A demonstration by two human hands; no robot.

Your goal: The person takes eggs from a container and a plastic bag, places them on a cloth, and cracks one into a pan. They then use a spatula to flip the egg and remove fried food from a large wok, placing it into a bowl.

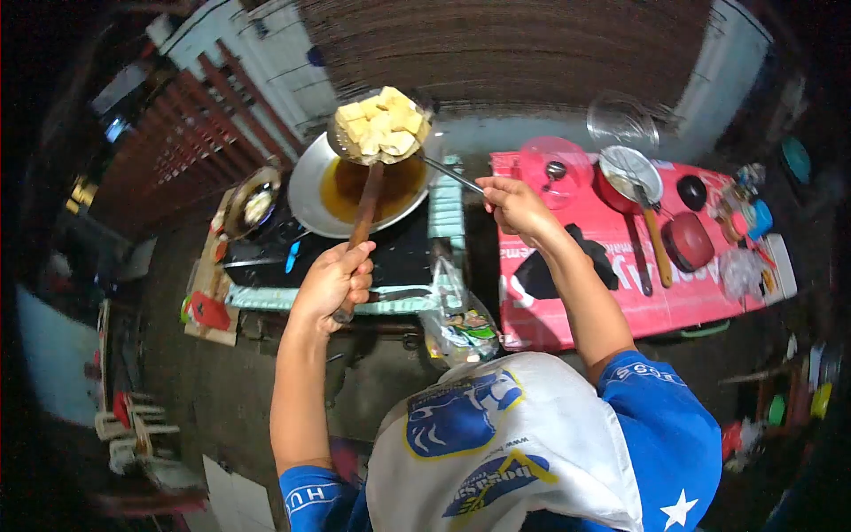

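Observation:
My left hand [335,282] is wrapped round the wooden handle of a skimmer [367,202]. Its perforated bowl, heaped with pale yellow cubes that look like tofu [383,122], is held up over the far side of a wide wok [306,191]. Brown oil [341,197] lies in the wok below. In my right hand [516,208] is the thin metal handle of a utensil [450,171]. That utensil reaches left to the skimmer's edge, where its head is hidden by the cubes and the skimmer.
Left of the wok, a smaller pan [253,204] with pale food sits on the black stove [257,252]. On the right, a pink-covered table [554,319] carries a pink bowl [538,160], a pot [631,168] with utensils, and a black cloth [541,275]. A plastic bag [461,332] hangs between stove and table.

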